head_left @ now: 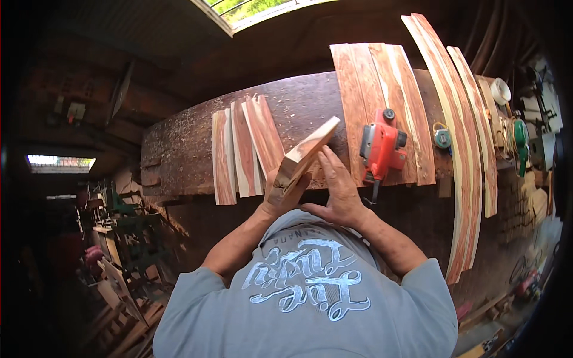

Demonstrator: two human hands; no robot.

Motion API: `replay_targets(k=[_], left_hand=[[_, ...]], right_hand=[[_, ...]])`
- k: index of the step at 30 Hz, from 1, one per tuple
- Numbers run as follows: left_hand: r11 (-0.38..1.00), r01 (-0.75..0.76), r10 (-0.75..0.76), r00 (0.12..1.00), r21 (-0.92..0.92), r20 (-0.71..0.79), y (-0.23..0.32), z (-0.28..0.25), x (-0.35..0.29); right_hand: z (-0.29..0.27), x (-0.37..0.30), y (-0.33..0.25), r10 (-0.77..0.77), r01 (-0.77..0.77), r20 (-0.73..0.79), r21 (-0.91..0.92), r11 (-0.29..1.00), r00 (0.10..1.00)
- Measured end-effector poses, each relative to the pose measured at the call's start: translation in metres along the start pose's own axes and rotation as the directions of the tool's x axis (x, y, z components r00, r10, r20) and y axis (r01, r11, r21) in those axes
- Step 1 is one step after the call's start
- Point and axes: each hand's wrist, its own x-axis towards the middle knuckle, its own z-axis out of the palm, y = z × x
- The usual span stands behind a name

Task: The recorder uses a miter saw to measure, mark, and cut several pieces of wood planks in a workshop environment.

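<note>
Head view. A short block of reddish-and-pale wood (304, 156) is held up off the tabletop (179, 149), tilted so that one end points up and away and the other end sits low by the chest. The left hand (285, 194) is closed around the lower end from beneath, fingers wrapped on the underside; this is judged to carry the weight and set the tilt. The right hand (337, 188) lies open and flat along the block's right face, fingers extended toward the far end, not gripping; it is judged to steady or feel the surface rather than to hold it.

On the dark, sawdust-strewn tabletop, three short boards (242, 149) are laid side by side, fanned slightly, just beyond the left hand. To the right, a set of wider planks (382, 89) lies flat, with a red electric planer (382, 149) resting on them, cord end toward the person, close to the right hand. A small tape measure (442, 138) sits just beside the planks. Further right, long narrow strips (462, 155) run the depth of the tabletop, apparently sorted by length. Tools and clutter (519, 131) are gathered at the far right edge; details cannot be made out.
</note>
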Motion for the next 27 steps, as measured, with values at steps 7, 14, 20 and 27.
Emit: replay_targets(k=[7,14,20,27], left_hand=[[0.906,0.203,-0.187,0.979,-0.372,0.079,0.018,-0.059,-0.017],[0.589,0.654,-0.464,0.754,-0.474,0.464,-0.032,-0.11,-0.035],[0.926,0.264,-0.339,0.895,0.269,0.289,-0.122,-0.166,-0.091],[0.891,0.24,-0.366,0.883,0.386,0.295,-0.19,-0.195,-0.143]], right_hand=[[0.055,-0.016,0.015,0.028,-0.027,0.001,-0.276,0.961,1.0],[0.111,-0.019,0.016,0.287,-0.272,0.044,-0.211,0.939,0.957],[0.152,0.009,0.062,0.622,-0.611,-0.084,-0.325,0.722,0.779],[0.176,0.015,0.127,0.694,-0.659,-0.222,-0.595,0.46,0.685]])
